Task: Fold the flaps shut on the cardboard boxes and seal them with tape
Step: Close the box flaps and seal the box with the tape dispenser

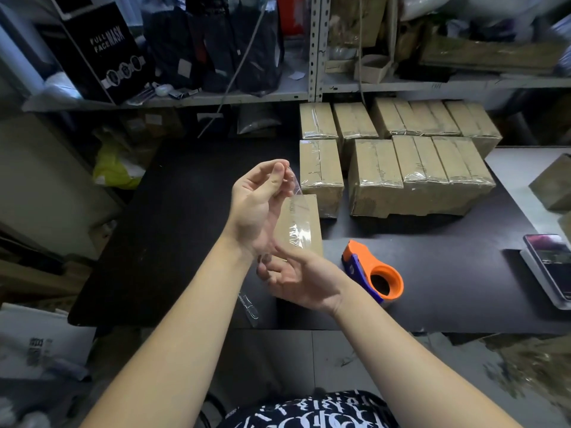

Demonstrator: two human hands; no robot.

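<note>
At the near edge of the dark table point(173, 230), you have one small cardboard box point(304, 222) between your hands, flaps down; whether it rests on the table or is lifted I cannot tell. Your left hand point(256, 202) pinches the free end of a clear tape strip point(296, 185) between thumb and fingertips, raised above the box's far end, while the strip's lower part lies crinkled on the lid. Your right hand point(298, 279) is loose, palm up, its fingers mostly straight, the forefinger laid across the box's near end by the wrinkled tape; it grips nothing that I can see. The risk, as I judge it, is the loose length: held slack and twisted like that, it could fold back and stick to itself or to your fingers, and then it won't lie flat over the seam. The creases already on the lid may trap air and lift. If you pull the strip taut with only one forefinger steadying the box, the box may slide or tip toward the sealed boxes point(417, 162) just behind. The orange tape dispenser point(375, 274) sits just beside your right wrist, so a careless elbow could knock it.
</note>
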